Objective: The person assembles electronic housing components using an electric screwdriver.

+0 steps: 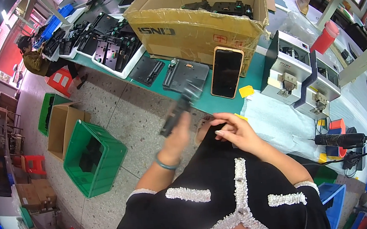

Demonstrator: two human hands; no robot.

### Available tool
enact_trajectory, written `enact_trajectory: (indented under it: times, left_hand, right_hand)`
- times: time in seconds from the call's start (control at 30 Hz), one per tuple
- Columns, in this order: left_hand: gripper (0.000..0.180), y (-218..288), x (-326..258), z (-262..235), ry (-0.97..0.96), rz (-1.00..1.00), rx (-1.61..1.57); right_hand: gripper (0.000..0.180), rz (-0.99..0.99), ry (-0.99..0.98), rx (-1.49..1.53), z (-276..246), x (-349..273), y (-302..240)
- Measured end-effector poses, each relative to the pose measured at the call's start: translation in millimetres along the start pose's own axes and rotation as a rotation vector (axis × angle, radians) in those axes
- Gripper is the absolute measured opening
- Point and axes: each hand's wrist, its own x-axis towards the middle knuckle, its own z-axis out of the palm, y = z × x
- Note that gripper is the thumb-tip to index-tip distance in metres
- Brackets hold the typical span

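My left hand [178, 138] is closed around a black plastic part [176, 115], an elongated piece smeared by motion, just off the table's front edge. Its upper end overlaps the view of a flat black plastic housing [184, 75] lying on the green table, and whether the two touch I cannot tell. To the right, my right hand [237, 131] hovers in front of my body, fingers loosely bent and apart, with nothing visible in them. A phone [226, 72] with a dark screen stands tilted against the large cardboard box [197, 43]. Left of the housing lies another flat black part [146, 70].
White trays [121, 71] of black parts line the table's left. Two grey machines [285, 73] stand at right, near a hanging electric screwdriver [340, 140]. A green bin [115, 158] and open carton [62, 126] sit on the floor. Another person [36, 59] works far left.
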Motion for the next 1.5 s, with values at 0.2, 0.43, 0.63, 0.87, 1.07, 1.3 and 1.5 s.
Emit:
enact_trajectory:
  times: [0.2, 0.43, 0.63, 0.87, 1.07, 1.3, 1.5]
  left_hand:
    - [0.055, -18, 99, -55, 0.239, 0.919, 0.789]
    - [0.047, -37, 140, -26, 0.083, 0.994, 1.044]
    - [0.061, -24, 140, -43, -0.237, 0.819, 0.993]
    - [0.08, -27, 147, -47, -0.31, 0.813, 0.959]
    - [0.08, -24, 146, -46, -0.292, 0.836, 0.978]
    - [0.057, 45, 137, -64, -0.258, 0.919, 0.558]
    - [0.024, 176, 225, -35, -0.127, 1.111, 0.419]
  right_hand:
    - [0.026, 0.161, 0.296, 0.018, -56, -26, 22]
    - [0.019, 0.048, 0.285, -0.068, -58, -41, 34]
    - [0.016, -0.011, 0.273, -0.104, -59, -39, 39]
    - [0.015, -0.053, 0.25, -0.122, -63, -39, 45]
    - [0.013, -0.097, 0.336, -0.185, -68, -52, 32]
    - [0.01, -0.135, 0.633, -0.811, -99, -97, 18]
    - [0.011, -0.072, 0.632, -0.922, -103, -89, 18]
